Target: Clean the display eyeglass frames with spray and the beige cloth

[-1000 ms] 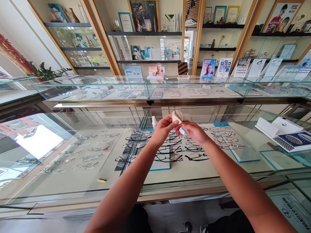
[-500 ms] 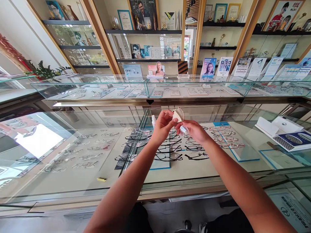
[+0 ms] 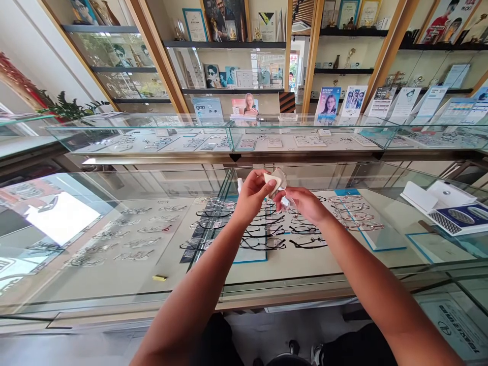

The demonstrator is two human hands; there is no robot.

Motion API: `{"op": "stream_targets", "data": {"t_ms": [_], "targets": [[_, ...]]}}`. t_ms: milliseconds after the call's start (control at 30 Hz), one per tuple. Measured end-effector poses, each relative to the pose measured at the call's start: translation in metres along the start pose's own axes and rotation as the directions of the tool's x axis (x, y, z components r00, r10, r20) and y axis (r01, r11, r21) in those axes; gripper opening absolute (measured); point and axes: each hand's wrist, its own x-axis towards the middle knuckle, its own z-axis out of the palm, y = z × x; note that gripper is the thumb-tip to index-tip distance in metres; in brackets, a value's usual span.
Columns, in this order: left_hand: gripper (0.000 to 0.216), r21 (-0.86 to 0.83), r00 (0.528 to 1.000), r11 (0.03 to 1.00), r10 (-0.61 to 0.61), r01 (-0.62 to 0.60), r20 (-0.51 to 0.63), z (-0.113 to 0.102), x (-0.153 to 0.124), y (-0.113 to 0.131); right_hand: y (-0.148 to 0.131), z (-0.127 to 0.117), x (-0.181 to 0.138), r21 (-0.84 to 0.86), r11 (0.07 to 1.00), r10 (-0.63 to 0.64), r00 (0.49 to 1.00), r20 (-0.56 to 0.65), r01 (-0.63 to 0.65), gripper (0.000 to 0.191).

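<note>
Above the glass counter, my left hand (image 3: 252,197) is closed on a cream-coloured cloth (image 3: 271,182), its thumb pressing the cloth against a lens. My right hand (image 3: 305,204) grips a pair of eyeglasses (image 3: 282,178) with a thin frame; one round lens stands up beside the cloth. A small pale tag (image 3: 285,203) shows close to the right fingers. Both hands nearly meet at the eyeglasses, and the fingers hide part of the frame. A white bottle (image 3: 240,184) stands just behind my left hand.
Rows of eyeglasses (image 3: 263,244) lie in the glass display counter (image 3: 297,272) under my forearms. A yellow piece (image 3: 159,278) is at the lower left. An open white box (image 3: 444,203) stands at right. Behind runs another glass showcase (image 3: 152,157).
My left hand and the cloth have shifted slightly left on the lens, and more of the cloth now shows. My right hand stays nearly in place, still gripping the eyeglasses.
</note>
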Motion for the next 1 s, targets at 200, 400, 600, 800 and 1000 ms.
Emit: {"op": "stream_targets", "data": {"t_ms": [200,400,600,800,1000], "targets": [[0.057,0.042,0.988,0.998,0.048,-0.042,-0.148,-0.004,0.004,0.001,-0.009,0.004,0.002,0.056,0.993,-0.088,0.967,-0.238,0.104,0.039],[0.052,0.19,0.964,0.978,0.132,-0.089,-0.229,0.003,-0.001,0.0,-0.01,0.008,-0.001,-0.042,0.992,-0.124,0.967,-0.221,0.117,0.034],[0.033,0.511,0.891,0.845,0.343,-0.155,-0.297,0.007,-0.007,-0.004,-0.005,0.014,-0.004,-0.163,0.98,-0.148,0.968,-0.201,0.116,0.039],[0.051,0.343,0.971,0.932,0.179,-0.117,-0.156,0.012,-0.008,0.001,-0.012,0.013,-0.004,-0.092,0.99,-0.127,0.95,-0.285,0.105,0.043],[0.058,0.266,0.995,0.963,0.067,-0.046,-0.069,0.01,-0.006,0.007,-0.016,0.011,-0.005,-0.043,0.995,-0.099,0.955,-0.278,0.09,0.041]]}}
